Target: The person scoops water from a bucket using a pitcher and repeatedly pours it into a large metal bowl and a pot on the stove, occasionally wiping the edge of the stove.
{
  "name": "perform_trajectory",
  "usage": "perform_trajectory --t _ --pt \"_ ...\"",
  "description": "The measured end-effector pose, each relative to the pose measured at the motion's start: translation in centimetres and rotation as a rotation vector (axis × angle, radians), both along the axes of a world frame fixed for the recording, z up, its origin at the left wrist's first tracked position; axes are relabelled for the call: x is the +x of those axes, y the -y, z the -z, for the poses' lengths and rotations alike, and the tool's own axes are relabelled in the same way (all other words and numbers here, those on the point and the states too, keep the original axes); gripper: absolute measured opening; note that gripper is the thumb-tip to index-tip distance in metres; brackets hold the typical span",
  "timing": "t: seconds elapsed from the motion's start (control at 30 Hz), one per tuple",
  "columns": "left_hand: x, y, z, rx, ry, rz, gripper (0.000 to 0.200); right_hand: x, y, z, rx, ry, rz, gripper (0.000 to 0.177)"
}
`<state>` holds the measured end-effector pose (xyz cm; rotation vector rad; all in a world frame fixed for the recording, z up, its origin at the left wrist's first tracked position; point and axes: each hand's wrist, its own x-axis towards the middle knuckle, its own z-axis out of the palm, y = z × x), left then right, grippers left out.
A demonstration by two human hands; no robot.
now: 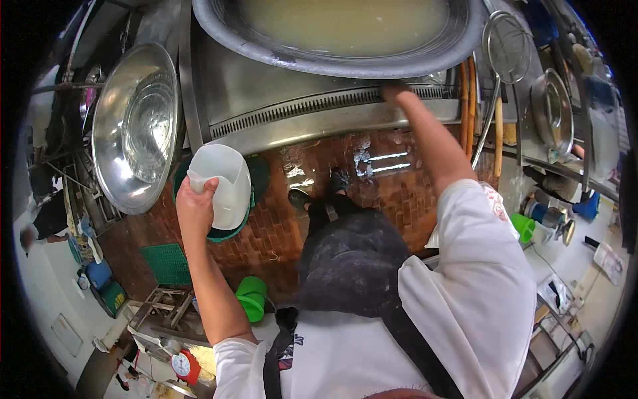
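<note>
My left hand (pixel 196 205) is closed on the edge of a white plastic container (pixel 231 189), thumb over its rim. The container is tilted with its open mouth showing, above the floor on the left. At the top stands a large metal pot (pixel 345 65) of cloudy yellowish liquid (pixel 345 23). My right hand (pixel 397 92) reaches to the underside of the pot's front rim; its fingers are dark and hidden there. Below the pot runs a steel counter front (pixel 299 130) with a slotted grate (pixel 292 113).
A wide steel basin (pixel 136 126) stands at the left. On the right are a wire skimmer (pixel 506 50), long wooden handles (pixel 470 110) and a metal bowl (pixel 553 110). Green buckets (pixel 251 298) stand on the wet brick floor (pixel 266 246). A red scale (pixel 185 366) is at lower left.
</note>
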<state>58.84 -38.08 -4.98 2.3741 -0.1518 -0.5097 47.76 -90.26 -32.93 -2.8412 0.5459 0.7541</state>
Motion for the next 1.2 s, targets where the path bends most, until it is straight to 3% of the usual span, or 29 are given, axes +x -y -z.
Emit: perform_trajectory --t 0.13,0.23,0.27,0.37,0.47,0.57,0.6,0.63,0.67,0.77,0.87,0.93,0.97,1.07,1.1,1.2 --pt "-0.1 0.2 -0.8 0.037 -0.02 0.003 0.029 3.7 -7.1 -4.4 0.196 -0.003 0.044 0.035" --pt "0.1 -0.9 -1.3 0.05 -0.027 -0.019 0.03 -0.7 1.3 -0.4 0.063 0.031 0.174 0.044" --pt "0.0 -1.3 -1.3 0.048 -0.022 -0.016 0.031 -1.7 3.5 -0.6 0.035 -0.085 0.183 0.051" --pt "-0.3 -0.8 -1.7 0.002 0.03 0.018 0.032 -1.7 4.0 -0.1 0.009 -0.098 0.151 0.044" --pt "-0.2 0.6 -1.7 -0.015 0.042 0.031 0.033 1.3 -3.0 2.1 -0.051 0.246 0.107 0.045" --pt "0.0 0.5 -1.2 -0.03 0.065 0.035 0.034 -0.4 3.4 7.6 -0.099 -0.042 0.019 0.048" --pt "0.1 0.3 -1.4 -0.016 0.061 0.018 0.034 -1.3 3.5 1.9 -0.067 -0.196 0.121 0.05" --pt "0.0 0.1 -1.9 -0.001 0.053 0.003 0.035 -2.0 4.4 2.2 -0.015 -0.103 0.159 0.05" --pt "0.0 0.2 -2.0 0.009 0.047 -0.01 0.035 -2.2 5.5 3.1 0.031 -0.007 0.199 0.05" --pt "0.4 0.4 -1.5 -0.021 0.037 0.05 0.036 0.9 2.0 7.0 0.03 -0.042 0.061 0.044" --pt "0.0 0.9 -0.8 -0.062 0.053 0.043 0.036 0.2 4.6 12.7 0.029 -0.01 -0.052 0.043" --pt "0.1 0.7 -1.1 -0.017 0.071 0.045 0.037 -2.7 5.3 6.4 -0.12 0.3 -0.035 0.039" --pt "0.0 0.6 -1.3 0.007 0.075 0.05 0.037 -2.0 2.4 -1.2 0.046 0.171 0.205 0.036" --pt "0.2 1.1 -1.5 0.031 0.036 0.032 0.037 0.4 0.5 0.1 0.033 -0.139 -0.151 0.036" --pt "0.0 1.3 -1.6 0.038 0.036 0.036 0.037 0.8 -1.2 -1.5 0.115 -0.083 -0.017 0.035" --pt "-0.4 1.5 -2.0 0.057 0.049 0.041 0.037 -1.0 3.5 1.5 -0.063 -0.13 -0.334 0.035"
